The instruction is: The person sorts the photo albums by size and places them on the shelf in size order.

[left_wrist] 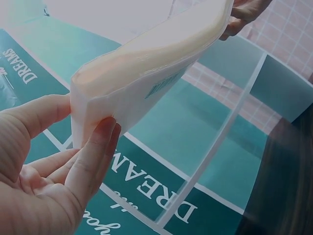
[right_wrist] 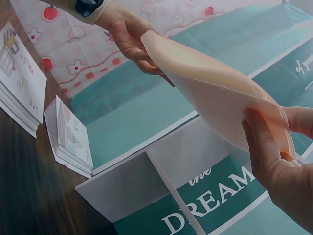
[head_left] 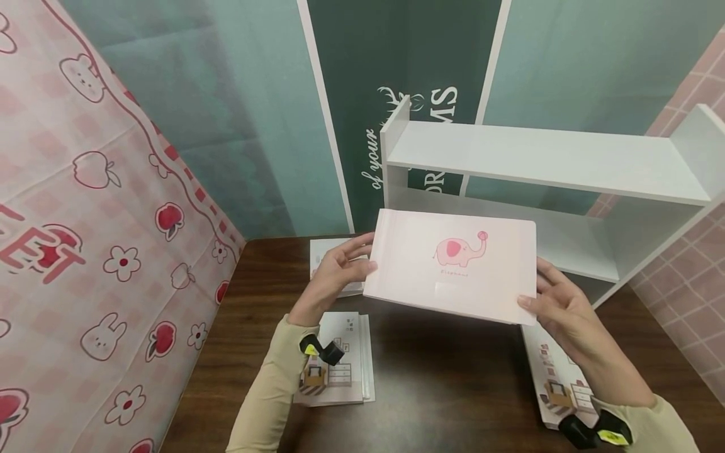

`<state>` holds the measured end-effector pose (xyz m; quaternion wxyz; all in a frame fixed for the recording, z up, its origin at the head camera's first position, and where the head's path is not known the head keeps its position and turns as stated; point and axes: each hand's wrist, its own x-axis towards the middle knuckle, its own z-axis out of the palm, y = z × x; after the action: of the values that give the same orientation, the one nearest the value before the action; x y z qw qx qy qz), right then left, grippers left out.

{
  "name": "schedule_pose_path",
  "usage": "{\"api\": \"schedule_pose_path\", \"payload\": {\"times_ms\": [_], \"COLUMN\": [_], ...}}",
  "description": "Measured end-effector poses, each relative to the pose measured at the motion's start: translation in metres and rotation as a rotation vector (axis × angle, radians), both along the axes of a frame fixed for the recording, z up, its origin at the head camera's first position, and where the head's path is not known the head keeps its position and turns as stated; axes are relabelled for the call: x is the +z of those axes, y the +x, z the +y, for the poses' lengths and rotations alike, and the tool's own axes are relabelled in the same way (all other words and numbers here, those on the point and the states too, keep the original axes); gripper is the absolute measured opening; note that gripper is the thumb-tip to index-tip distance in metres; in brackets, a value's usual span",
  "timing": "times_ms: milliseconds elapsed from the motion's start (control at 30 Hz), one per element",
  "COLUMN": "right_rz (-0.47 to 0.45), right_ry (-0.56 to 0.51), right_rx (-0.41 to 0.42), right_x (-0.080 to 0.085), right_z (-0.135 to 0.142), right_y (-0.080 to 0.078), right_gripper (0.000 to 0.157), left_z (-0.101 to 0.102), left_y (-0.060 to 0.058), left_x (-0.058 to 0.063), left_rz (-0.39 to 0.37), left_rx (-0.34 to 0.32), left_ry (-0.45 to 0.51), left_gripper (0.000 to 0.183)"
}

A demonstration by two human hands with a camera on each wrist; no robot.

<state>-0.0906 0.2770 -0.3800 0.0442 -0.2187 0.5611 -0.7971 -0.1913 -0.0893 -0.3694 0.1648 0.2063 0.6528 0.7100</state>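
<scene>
A pale pink notebook (head_left: pixel 410 258) with an elephant drawn on its cover is held up over the table by both hands. My left hand (head_left: pixel 334 274) pinches its left end, thumb on the cover and fingers beneath. At the other end, my right hand (head_left: pixel 566 318) grips the lower right corner, thumb on top. Cream page edges of the notebook (left_wrist: pixel 142 63) show in the left wrist view, along with a barcode on its underside. The notebook (right_wrist: pixel 215 98) bows between the hands in the right wrist view.
A white two-tier shelf (head_left: pixel 544 151) stands at the back right. On the dark wooden table (head_left: pixel 430 402) lie a stack of white printed books (head_left: pixel 342 371) at left, another stack (head_left: pixel 320 251) behind it, and a third stack (head_left: pixel 555 384) near the right forearm. A patterned curtain (head_left: pixel 113 226) hangs at left.
</scene>
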Motion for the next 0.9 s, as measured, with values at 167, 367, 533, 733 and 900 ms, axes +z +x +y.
{"api": "schedule_pose_path", "payload": {"times_ms": [167, 367, 533, 733, 900], "right_rz": [-0.001, -0.006, 0.001, 0.008, 0.009], "right_ry": [-0.028, -0.022, -0.015, -0.014, -0.02], "right_rx": [0.007, -0.001, -0.004, -0.008, -0.008], "right_x": [0.003, 0.005, 0.006, 0.006, 0.008], "right_z": [-0.002, -0.003, -0.002, -0.002, -0.002], "right_y": [-0.001, 0.0, -0.001, -0.002, -0.003], "right_gripper": [0.067, 0.066, 0.066, 0.065, 0.066], "left_z": [0.0, 0.001, 0.002, 0.003, 0.002], "left_y": [0.007, 0.015, 0.014, 0.013, 0.009], "left_x": [0.015, 0.027, 0.027, 0.028, 0.025], "left_rz": [0.005, -0.005, 0.006, 0.022, 0.029], "left_rx": [0.007, 0.018, 0.03, 0.033, 0.032], "left_ry": [-0.027, -0.05, -0.053, -0.039, -0.028], "left_gripper": [0.054, 0.052, 0.052, 0.052, 0.052]}}
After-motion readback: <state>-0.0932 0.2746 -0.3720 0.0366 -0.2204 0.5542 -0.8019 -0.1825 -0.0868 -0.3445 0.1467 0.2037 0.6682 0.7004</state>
